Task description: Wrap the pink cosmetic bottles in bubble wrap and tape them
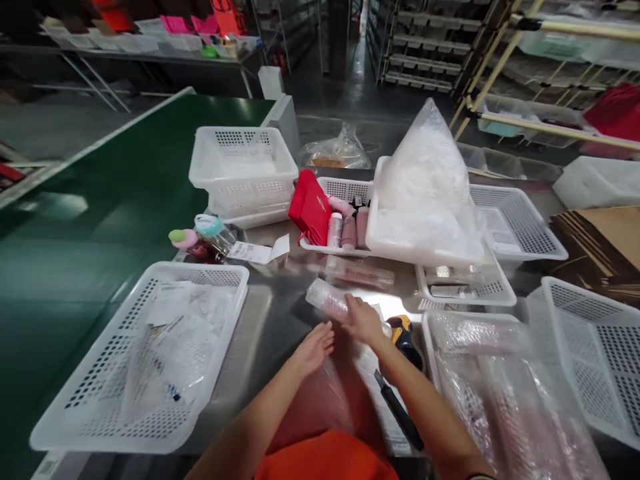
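My right hand (pixel 363 321) grips one end of a pink bottle in bubble wrap (pixel 327 300), held above the metal table. Just below and to the left, my left hand (pixel 315 347) has its fingers stretched out and holds nothing. Behind the held bottle, another bubble-wrapped pink roll (pixel 360 272) lies on the table. A yellow and black tape dispenser (pixel 401 331) is right of my right hand. Nearer my body, a black box cutter (pixel 397 408) rests on white sheets beside my right forearm.
At left, a white basket (pixel 233 347) contains plastic bags and papers. Several wrapped rolls (pixel 515 393) fill a basket at right. A red pouch (pixel 311 208) and pink bottles (pixel 349 233) stand in a back basket, beside a bulky white bag (pixel 430 180). A green conveyor (pixel 100 200) runs along the left.
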Motion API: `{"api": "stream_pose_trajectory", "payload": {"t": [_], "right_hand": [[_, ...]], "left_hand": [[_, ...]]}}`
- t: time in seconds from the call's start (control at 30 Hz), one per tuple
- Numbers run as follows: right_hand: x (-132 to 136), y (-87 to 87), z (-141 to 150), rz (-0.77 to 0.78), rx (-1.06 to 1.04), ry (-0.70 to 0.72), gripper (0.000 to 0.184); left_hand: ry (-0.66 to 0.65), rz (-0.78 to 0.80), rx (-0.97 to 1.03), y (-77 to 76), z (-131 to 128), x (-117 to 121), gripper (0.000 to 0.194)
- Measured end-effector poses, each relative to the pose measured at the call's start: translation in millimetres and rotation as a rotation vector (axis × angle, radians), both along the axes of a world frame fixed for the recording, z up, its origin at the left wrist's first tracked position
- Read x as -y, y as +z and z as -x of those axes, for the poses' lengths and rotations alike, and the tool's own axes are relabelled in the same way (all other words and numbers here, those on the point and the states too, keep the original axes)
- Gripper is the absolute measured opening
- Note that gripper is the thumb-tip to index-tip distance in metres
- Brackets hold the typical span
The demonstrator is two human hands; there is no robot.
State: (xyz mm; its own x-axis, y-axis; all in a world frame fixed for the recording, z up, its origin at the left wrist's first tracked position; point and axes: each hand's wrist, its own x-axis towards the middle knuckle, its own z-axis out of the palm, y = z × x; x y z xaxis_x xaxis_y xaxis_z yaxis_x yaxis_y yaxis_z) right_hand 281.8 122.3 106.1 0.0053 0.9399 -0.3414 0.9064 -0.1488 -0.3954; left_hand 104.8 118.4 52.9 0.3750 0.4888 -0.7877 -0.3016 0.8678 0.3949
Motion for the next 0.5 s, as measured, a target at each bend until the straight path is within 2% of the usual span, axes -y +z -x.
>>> {"api": "stream_pose_trajectory", "payload": {"t": [0.07, 0.13, 0.2, 0.27, 0.37, 0.5], "right_hand": [[-21, -9.8, -22, -0.057, 0.174, 0.109, 0.072], [-35, -27.5, -38, -0.1, 0.276, 0.17, 0.063], [-41, -49.0, -48, -0.142, 0.337, 0.137, 0.055], [-42, -68.6, -54, -0.179, 0.38, 0.047, 0.05], [-42, -84.8, -59, -0.215, 0.4, 0.0, 0.055], [-46, -84.9, -57, -0.225, 0.434, 0.008, 0.062]], "left_hand": [[0.005, 0.022, -0.038, -1.4, 12, 1, 0.031], [0.04, 0.046, -0.035, -4.5, 32, 9, 0.028], [0.058, 0.068, -0.075, -10.0, 59, 24, 0.03], [0.072, 0.068, -0.175, -17.5, 89, 42, 0.034], [0.085, 0.085, -0.354, -28.1, 136, 77, 0.044], [0.2, 0.192, -0.56, -28.1, 183, 146, 0.053]]}}
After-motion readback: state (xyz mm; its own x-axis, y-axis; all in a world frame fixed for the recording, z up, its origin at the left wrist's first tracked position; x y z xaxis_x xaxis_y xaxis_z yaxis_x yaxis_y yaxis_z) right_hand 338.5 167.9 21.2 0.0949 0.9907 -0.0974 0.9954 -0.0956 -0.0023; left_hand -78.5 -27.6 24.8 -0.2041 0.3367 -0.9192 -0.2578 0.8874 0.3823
